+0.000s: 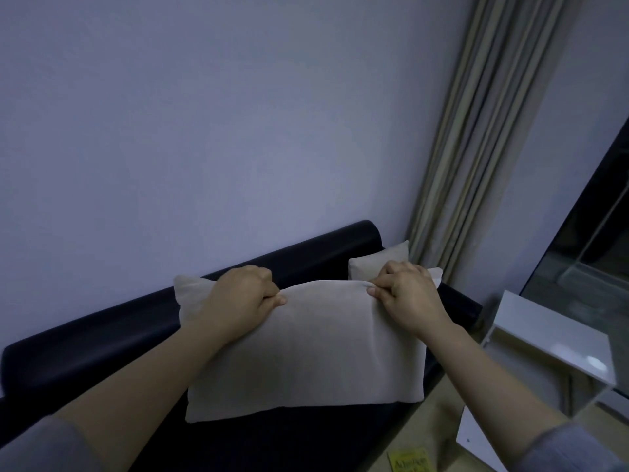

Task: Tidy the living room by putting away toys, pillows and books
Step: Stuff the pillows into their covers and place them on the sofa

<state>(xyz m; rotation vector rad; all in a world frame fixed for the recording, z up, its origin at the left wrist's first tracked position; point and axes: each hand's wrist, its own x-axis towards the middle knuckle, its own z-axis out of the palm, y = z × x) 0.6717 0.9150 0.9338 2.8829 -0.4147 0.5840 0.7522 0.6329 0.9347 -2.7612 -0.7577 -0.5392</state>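
Both hands stand a beige pillow (306, 349) on a dark sofa (102, 349) as a living-room tidy-up goes on.

Nearest the camera, a yellow book (410, 460) lies on the floor by the sofa. Above it, the left hand (243, 298) and right hand (406, 296) each clench a fold of fabric along the pillow's top edge. The pillow is upright in front of the backrest, its lower edge at the seat, though contact there is hard to tell. The cover puckers under the fingers and the top dips between the grips — by the look of it a light, soft, yielding thing, unlikely to slip and best held at the top seam or upper corners. Behind it, a second pillow (369, 264) sits in the sofa's far corner, with a white side table (544, 332) to the right and a curtain (476, 131) beyond.
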